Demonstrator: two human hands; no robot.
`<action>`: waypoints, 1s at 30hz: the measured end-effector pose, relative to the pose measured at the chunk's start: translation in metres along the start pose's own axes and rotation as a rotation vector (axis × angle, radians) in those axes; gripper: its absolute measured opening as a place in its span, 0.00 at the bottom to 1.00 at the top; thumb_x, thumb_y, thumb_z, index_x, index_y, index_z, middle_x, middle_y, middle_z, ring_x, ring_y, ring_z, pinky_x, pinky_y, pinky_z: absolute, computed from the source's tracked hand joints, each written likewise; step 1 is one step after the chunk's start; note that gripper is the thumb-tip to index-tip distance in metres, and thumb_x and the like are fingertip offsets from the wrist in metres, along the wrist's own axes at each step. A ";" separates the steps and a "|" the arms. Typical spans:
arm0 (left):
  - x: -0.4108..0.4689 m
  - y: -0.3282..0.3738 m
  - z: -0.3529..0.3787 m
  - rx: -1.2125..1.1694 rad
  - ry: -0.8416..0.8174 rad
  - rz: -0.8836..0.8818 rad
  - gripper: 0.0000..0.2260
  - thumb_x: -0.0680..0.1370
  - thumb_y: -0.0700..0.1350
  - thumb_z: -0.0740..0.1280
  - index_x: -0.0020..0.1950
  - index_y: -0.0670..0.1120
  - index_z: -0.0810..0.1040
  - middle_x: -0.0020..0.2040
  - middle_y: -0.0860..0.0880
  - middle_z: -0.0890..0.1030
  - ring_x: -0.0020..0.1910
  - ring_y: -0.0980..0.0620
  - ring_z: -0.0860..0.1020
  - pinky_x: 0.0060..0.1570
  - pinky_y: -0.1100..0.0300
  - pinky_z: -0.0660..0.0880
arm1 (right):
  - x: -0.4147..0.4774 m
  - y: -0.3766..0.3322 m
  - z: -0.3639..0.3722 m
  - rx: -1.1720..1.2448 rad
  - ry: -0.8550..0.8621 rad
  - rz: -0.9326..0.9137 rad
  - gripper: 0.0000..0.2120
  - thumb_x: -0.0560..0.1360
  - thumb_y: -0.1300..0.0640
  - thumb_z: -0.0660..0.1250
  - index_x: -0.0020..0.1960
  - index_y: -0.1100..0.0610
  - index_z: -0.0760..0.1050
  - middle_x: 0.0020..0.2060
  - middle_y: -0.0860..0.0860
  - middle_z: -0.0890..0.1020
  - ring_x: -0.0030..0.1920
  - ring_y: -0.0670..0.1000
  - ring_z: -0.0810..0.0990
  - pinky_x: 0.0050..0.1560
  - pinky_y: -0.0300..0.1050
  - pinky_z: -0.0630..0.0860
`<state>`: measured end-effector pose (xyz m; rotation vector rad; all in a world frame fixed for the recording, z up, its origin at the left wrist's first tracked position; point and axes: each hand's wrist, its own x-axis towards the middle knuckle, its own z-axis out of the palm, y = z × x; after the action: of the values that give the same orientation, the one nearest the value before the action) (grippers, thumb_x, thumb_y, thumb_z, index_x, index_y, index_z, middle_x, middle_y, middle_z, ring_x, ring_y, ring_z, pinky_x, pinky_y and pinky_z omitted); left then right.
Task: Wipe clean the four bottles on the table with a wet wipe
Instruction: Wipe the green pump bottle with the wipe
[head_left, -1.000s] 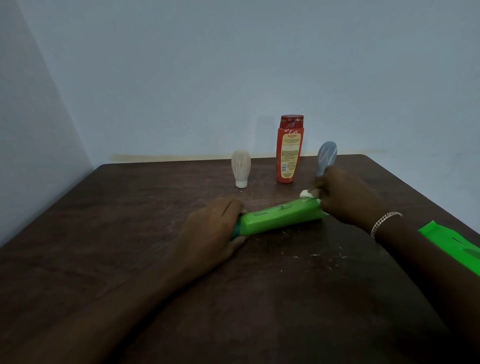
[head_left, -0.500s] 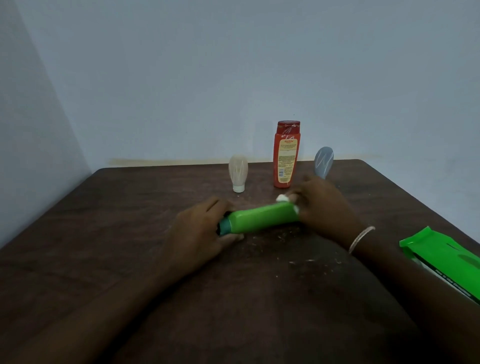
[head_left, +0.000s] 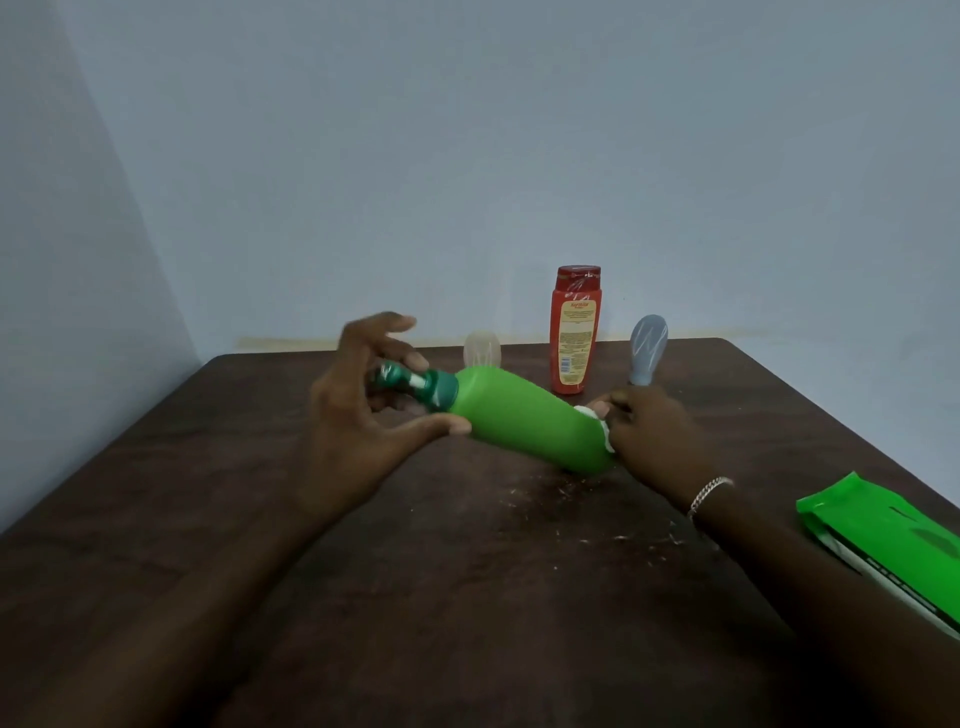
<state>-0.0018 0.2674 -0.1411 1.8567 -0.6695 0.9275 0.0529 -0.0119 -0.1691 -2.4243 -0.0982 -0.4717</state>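
Observation:
A green bottle (head_left: 524, 421) with a dark green cap lies tilted over the brown table (head_left: 467, 623), cap end raised to the left. My left hand (head_left: 353, 441) holds it at the cap end, thumb under the shoulder and fingers spread loosely around the cap. My right hand (head_left: 654, 436) pinches a white wet wipe (head_left: 597, 421) against the bottle's base end. Behind stand a red bottle (head_left: 575, 332), a pale clear bottle (head_left: 482, 351) partly hidden by the green one, and a grey-blue bottle (head_left: 647, 348), the latter two upside down on their caps.
A green pack of wipes (head_left: 893, 535) lies at the table's right edge. Small white crumbs are scattered on the table in front of the green bottle. Walls close the back and left sides.
The green bottle has been lifted at its cap end and turned, so its cap now shows. My left fingers have spread open around the cap. My right hand stays at the base with the wipe.

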 end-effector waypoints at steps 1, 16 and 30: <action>0.002 0.002 0.002 -0.100 0.057 -0.084 0.40 0.61 0.45 0.85 0.68 0.50 0.68 0.51 0.45 0.80 0.50 0.48 0.83 0.47 0.54 0.82 | -0.003 -0.001 0.004 0.015 -0.012 0.013 0.11 0.77 0.60 0.62 0.47 0.49 0.82 0.43 0.49 0.84 0.39 0.47 0.79 0.42 0.42 0.76; -0.016 0.010 0.054 -0.153 0.376 -0.565 0.43 0.62 0.51 0.84 0.68 0.53 0.61 0.53 0.54 0.77 0.49 0.55 0.81 0.45 0.54 0.81 | -0.075 -0.057 0.055 0.422 -0.195 -0.263 0.11 0.77 0.59 0.66 0.56 0.49 0.81 0.44 0.34 0.80 0.47 0.31 0.79 0.47 0.25 0.71; -0.021 -0.017 0.022 0.909 -0.362 -0.223 0.48 0.68 0.69 0.67 0.82 0.54 0.51 0.64 0.49 0.76 0.59 0.46 0.77 0.51 0.51 0.76 | -0.032 -0.041 -0.007 -0.017 0.357 -0.693 0.13 0.77 0.63 0.67 0.61 0.62 0.78 0.50 0.55 0.79 0.48 0.47 0.75 0.49 0.34 0.72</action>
<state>0.0066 0.2566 -0.1730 2.8833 -0.2223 0.8097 0.0137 0.0174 -0.1513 -2.2297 -0.7900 -1.2009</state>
